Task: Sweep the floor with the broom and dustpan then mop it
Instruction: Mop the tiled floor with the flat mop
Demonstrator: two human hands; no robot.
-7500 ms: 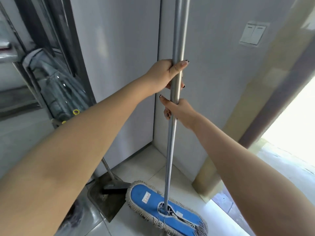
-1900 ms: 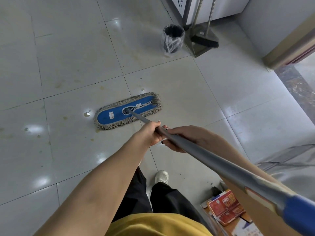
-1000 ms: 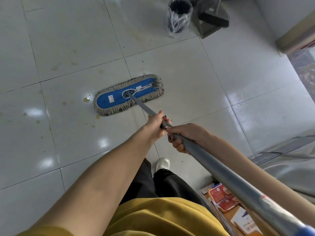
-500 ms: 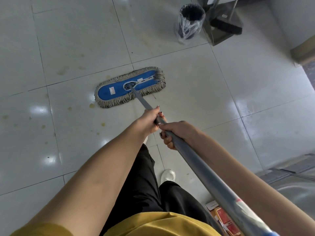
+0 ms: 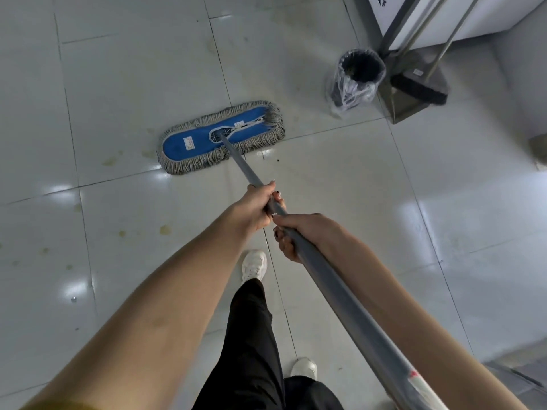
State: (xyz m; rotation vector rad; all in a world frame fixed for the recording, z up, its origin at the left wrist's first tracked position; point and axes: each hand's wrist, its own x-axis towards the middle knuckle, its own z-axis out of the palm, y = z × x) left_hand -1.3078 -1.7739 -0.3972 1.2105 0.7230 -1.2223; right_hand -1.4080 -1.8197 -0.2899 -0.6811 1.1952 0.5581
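Head view: looking down at my arms and the floor [image 5: 118, 69].
Left hand [image 5: 254, 208]: wrapped tight round the mop pole [image 5: 340, 294].
Right hand [image 5: 305, 232]: gripping the pole too, just behind my left.
Mop head [image 5: 222, 137]: blue, flat on the floor ahead of me.
Broom [image 5: 420, 87] and dustpan [image 5: 405, 108]: beside the bin [image 5: 355, 81]; the broom maybe sits in the dustpan, it's dark there.

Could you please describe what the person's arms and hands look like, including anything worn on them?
The left forearm and right forearm are bare, with no sleeves reaching them. The left hand and right hand wear no gloves; no watch, bracelet or ring shows. The visible fingernails carry dark polish.
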